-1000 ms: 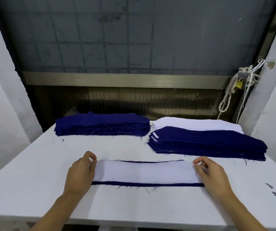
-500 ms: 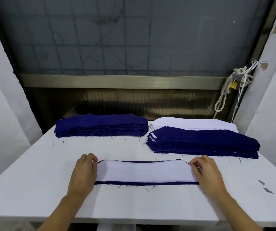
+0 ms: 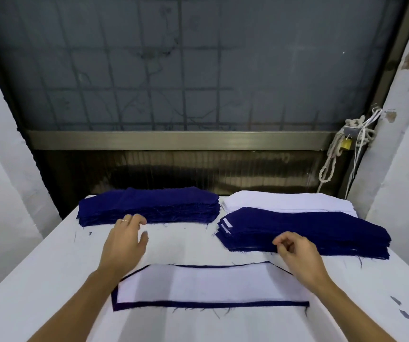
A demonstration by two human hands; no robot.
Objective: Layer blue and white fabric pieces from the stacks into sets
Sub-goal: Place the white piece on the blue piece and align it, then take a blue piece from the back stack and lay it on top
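A white fabric piece (image 3: 208,283) lies flat on a slightly larger blue piece (image 3: 198,305), whose edge shows as a dark border, near the table's front. My left hand (image 3: 124,240) hovers with spread, relaxed fingers just before the far-left stack of blue pieces (image 3: 149,206). My right hand (image 3: 299,255), fingers loosely curled and holding nothing, is at the front edge of the right stack of layered blue and white sets (image 3: 302,233). Behind that stack lies a pile of white pieces (image 3: 272,199).
The white table (image 3: 38,280) ends at a dark metal shutter behind the stacks. White walls close in on both sides. A rope and padlock (image 3: 346,144) hang at the right. Small fabric scraps (image 3: 407,314) lie near the right front edge.
Both hands let go of the ends of the layered set and moved forward, the left toward the blue stack, the right toward the right stack. The view tilted down.
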